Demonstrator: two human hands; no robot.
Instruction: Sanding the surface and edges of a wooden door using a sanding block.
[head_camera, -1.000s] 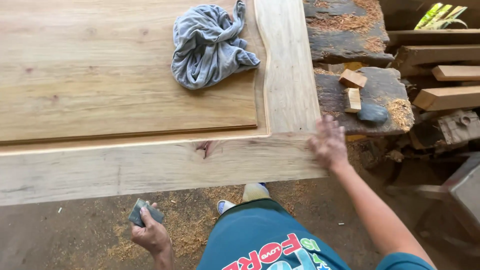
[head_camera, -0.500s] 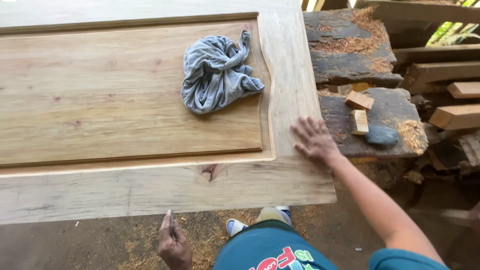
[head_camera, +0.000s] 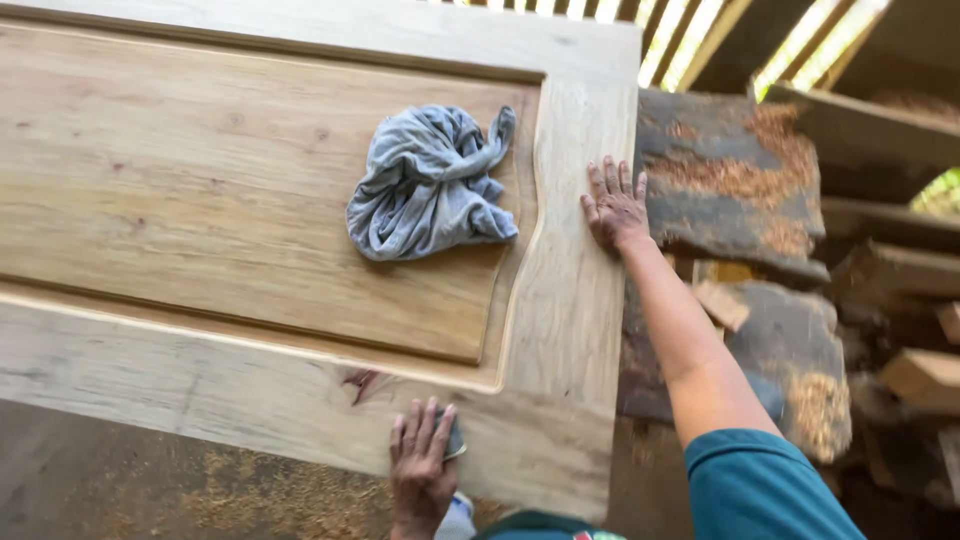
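A large pale wooden door panel (head_camera: 250, 220) lies flat before me, with a raised frame around a recessed centre. My left hand (head_camera: 420, 465) presses a small dark sanding pad (head_camera: 455, 440) flat on the near frame rail, fingers together over it. A reddish knot (head_camera: 360, 382) sits just left of that hand. My right hand (head_camera: 615, 205) rests palm down, fingers spread, on the right edge of the frame. A crumpled grey rag (head_camera: 430, 185) lies on the recessed panel between the two hands.
Dark rough slabs (head_camera: 740, 180) dusted with sawdust lie beyond the door's right edge, with loose wood offcuts (head_camera: 925, 375) further right. Sawdust covers the dirt floor (head_camera: 200, 490) below the near edge.
My left hand has risen from below the door, bringing the pad onto the near rail. My right hand has slid further up along the right frame edge. The view has moved closer.
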